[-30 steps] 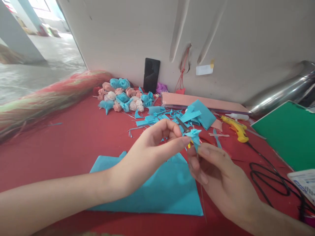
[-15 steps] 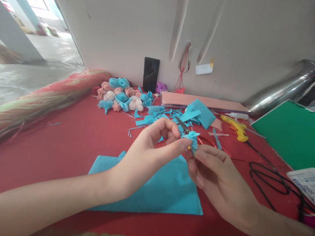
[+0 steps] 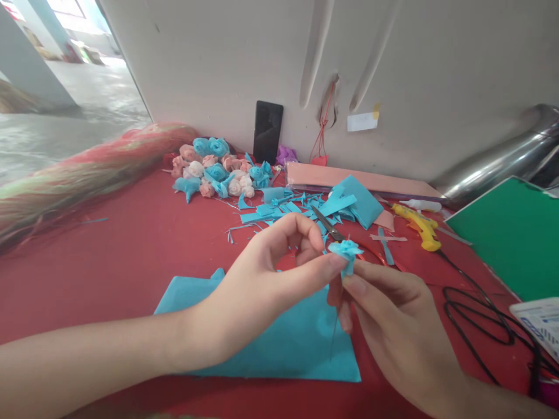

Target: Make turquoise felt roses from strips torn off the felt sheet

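Just over the far right corner of the flat turquoise paper sheet (image 3: 297, 334), a small turquoise paper flower (image 3: 346, 249) points up, thin wire stem (image 3: 333, 340) downward, base pinched by the right hand (image 3: 388, 326), left hand's (image 3: 275, 282) thumb touching petals, its closure unclear.

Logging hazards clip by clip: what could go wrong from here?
The small blue flower might crush or slip: the right hand pinches its base and the left hand's thumb touches it. The scissors lie just beyond, so a knuckle could perhaps brush a blade. The glue gun's looped cord might snag the right forearm.
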`<state>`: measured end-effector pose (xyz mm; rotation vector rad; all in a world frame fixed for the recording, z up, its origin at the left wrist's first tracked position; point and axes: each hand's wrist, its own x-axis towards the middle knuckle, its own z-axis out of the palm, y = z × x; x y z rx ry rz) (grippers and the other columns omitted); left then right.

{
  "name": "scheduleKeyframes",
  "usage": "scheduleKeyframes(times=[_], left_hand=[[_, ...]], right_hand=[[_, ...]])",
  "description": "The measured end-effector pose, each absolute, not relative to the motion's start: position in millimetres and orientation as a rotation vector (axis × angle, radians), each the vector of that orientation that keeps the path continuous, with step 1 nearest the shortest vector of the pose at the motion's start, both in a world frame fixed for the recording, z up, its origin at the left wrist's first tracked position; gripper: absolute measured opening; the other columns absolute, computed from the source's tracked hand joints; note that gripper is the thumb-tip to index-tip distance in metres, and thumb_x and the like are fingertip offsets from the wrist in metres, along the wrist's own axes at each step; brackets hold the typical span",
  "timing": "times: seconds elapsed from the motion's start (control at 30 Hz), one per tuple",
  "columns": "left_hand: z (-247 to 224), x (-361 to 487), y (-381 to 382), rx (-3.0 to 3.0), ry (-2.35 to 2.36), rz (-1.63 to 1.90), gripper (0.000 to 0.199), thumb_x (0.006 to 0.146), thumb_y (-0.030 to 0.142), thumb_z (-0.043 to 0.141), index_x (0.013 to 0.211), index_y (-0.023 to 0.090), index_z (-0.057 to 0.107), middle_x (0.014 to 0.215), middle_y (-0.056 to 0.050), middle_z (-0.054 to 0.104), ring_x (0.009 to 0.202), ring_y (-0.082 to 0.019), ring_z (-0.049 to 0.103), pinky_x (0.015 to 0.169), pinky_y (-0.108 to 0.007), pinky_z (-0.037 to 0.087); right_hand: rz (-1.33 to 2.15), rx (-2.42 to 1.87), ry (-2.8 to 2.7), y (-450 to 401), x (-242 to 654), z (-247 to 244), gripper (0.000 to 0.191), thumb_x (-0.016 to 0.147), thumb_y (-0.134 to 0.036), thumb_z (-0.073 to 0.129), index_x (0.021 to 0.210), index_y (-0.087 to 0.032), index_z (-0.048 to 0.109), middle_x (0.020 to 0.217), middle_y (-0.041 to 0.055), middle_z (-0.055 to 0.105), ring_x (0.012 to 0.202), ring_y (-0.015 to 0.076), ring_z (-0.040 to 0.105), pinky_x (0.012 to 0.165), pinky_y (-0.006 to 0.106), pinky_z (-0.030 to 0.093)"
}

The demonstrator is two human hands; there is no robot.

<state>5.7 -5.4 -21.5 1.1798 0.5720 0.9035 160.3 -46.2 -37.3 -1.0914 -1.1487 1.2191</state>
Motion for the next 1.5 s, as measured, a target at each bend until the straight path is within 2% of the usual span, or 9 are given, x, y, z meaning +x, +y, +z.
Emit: scheduleKeyframes(times=[0.2,0.37,0.53,0.63,0.73,0.83,1.07,1.3,1.5], left_hand=[[-21.8,7.4,-8.3,1.069,0.446,0.853,0.018,0.088,0.019,0.06,0.078,0.019,0.045,0.065,0.007,0.05,0.062,-0.005,0.06,0.062,-0.015,0.049],[-21.0,8.7,-8.4,1.045,0.436,0.837,0.018,0.087,0.018,0.06,0.077,0.019,0.045,0.064,0.008,0.042,0.063,-0.005,0.061,0.062,-0.014,0.05],[-21.7,8.3,-7.7,1.046,0.421,0.848,0.018,0.087,0.018,0.06,0.078,0.019,0.045,0.064,0.008,0.042,0.064,-0.005,0.061,0.064,-0.015,0.05],[-21.8,7.5,-7.9,1.085,0.458,0.875,0.017,0.086,0.022,0.063,0.079,0.019,0.048,0.068,0.006,0.051,0.066,-0.006,0.059,0.064,-0.016,0.048],[-21.3,7.9,-7.0,1.066,0.383,0.899,0.017,0.09,0.023,0.056,0.077,0.017,0.048,0.07,0.005,0.056,0.067,-0.006,0.057,0.067,-0.016,0.047],[-22.9,8.4,-6.3,1.041,0.302,0.893,0.016,0.093,0.017,0.049,0.078,0.017,0.046,0.068,0.005,0.054,0.066,-0.006,0.056,0.069,-0.018,0.046],[-31.2,8.3,-8.6,1.131,0.359,0.801,0.014,0.09,0.021,0.055,0.084,0.018,0.043,0.072,0.003,0.053,0.07,-0.012,0.06,0.071,-0.028,0.044],[-27.7,11.3,-10.6,1.051,0.369,0.792,0.015,0.09,0.021,0.054,0.081,0.017,0.043,0.065,0.005,0.051,0.065,-0.01,0.059,0.068,-0.024,0.044],[-29.7,11.3,-8.0,1.042,0.314,0.806,0.014,0.09,0.023,0.055,0.082,0.016,0.046,0.068,0.004,0.052,0.066,-0.009,0.058,0.068,-0.022,0.044]], right_hand=[[1.124,-1.083,-1.199,-47.3,157.6,-38.8,0.015,0.076,-0.021,0.068,0.063,-0.024,0.074,0.055,-0.0006,0.065,0.044,0.0088,0.053,0.041,0.019,0.046],[1.054,-1.101,-1.24,-47.4,154.5,-35.5,0.019,0.075,-0.013,0.067,0.06,-0.024,0.073,0.054,-0.0026,0.063,0.047,0.0084,0.053,0.042,0.018,0.045],[0.989,-1.102,-1.283,-48.6,155.1,-35.1,0.024,0.076,-0.012,0.065,0.056,-0.023,0.071,0.052,-0.0028,0.062,0.049,0.0086,0.055,0.045,0.017,0.046],[1.023,-1.054,-1.251,-48.5,156.8,-36.3,0.021,0.077,-0.013,0.065,0.062,-0.025,0.074,0.055,-0.0022,0.065,0.048,0.0084,0.055,0.044,0.016,0.048],[1.06,-1.012,-1.235,-47.4,159.4,-37.5,0.019,0.078,-0.015,0.066,0.069,-0.028,0.076,0.058,-0.0019,0.067,0.047,0.0081,0.056,0.044,0.016,0.049],[1.101,-0.997,-1.218,-46.0,162.0,-37.9,0.018,0.08,-0.018,0.066,0.067,-0.027,0.075,0.053,-0.0018,0.064,0.046,0.0087,0.057,0.045,0.017,0.05],[1.21,-1.016,-1.236,-46.6,164.0,-36.9,0.018,0.083,-0.021,0.063,0.07,-0.025,0.075,0.058,-0.0017,0.066,0.049,0.0082,0.057,0.049,0.016,0.051],[1.175,-0.986,-1.273,-47.5,160.0,-37.3,0.017,0.084,-0.023,0.063,0.076,-0.029,0.077,0.062,-0.0018,0.068,0.047,0.0065,0.056,0.045,0.014,0.049],[1.098,-0.945,-1.287,-47.9,159.6,-36.5,0.023,0.081,-0.015,0.064,0.083,-0.033,0.078,0.06,-0.0021,0.068,0.045,0.0062,0.056,0.044,0.013,0.05]])
